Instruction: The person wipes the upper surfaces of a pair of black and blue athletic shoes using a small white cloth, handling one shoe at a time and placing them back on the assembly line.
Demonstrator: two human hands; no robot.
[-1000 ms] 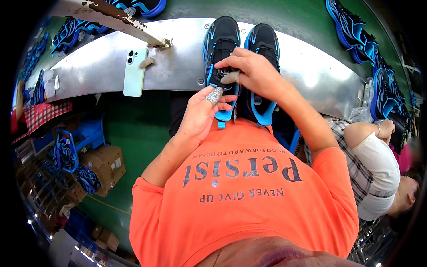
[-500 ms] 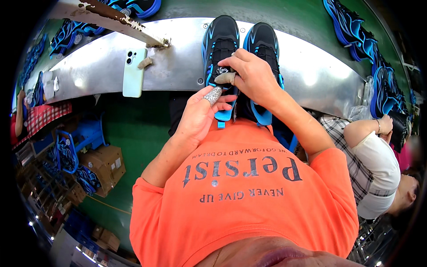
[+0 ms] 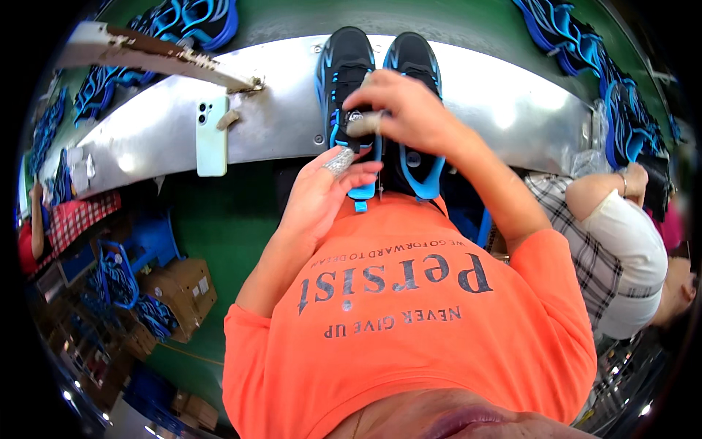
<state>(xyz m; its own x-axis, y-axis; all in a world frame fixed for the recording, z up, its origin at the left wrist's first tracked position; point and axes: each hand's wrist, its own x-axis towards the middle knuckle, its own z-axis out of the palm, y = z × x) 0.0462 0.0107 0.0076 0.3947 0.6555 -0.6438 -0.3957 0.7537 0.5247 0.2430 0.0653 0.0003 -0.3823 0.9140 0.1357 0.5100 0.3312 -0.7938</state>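
Two black sneakers with bright blue trim stand side by side, toes away from me: the left sneaker [image 3: 349, 50] and the right sneaker [image 3: 415, 55]. My left hand [image 3: 316, 194] grips the left sneaker near its collar and tongue. Its thumb, wrapped in silver covering, presses on top, with the fingers curled beside the collar. Over the laces of the same shoe, my right hand [image 3: 409, 110] is bent and blurred by motion. Beige covers sit on its thumb and a fingertip, next to a round badge on the tongue. Whatever its fingers pinch is hidden.
A pale green phone [image 3: 212, 139] lies on the metal bench edge [image 3: 504, 95], a beige finger cover [image 3: 228, 119] beside it. A chipped post [image 3: 161, 55] rises at left. More sneakers [image 3: 625, 121] line the green belt. A co-worker's arm [image 3: 610, 194] is at right; a cardboard box [image 3: 183, 293] stands lower left.
The view has shifted slightly, so shoes and phone appear further left. My right hand's fingers have moved above the laces and are now blurred. My left hand keeps its grip at the collar.
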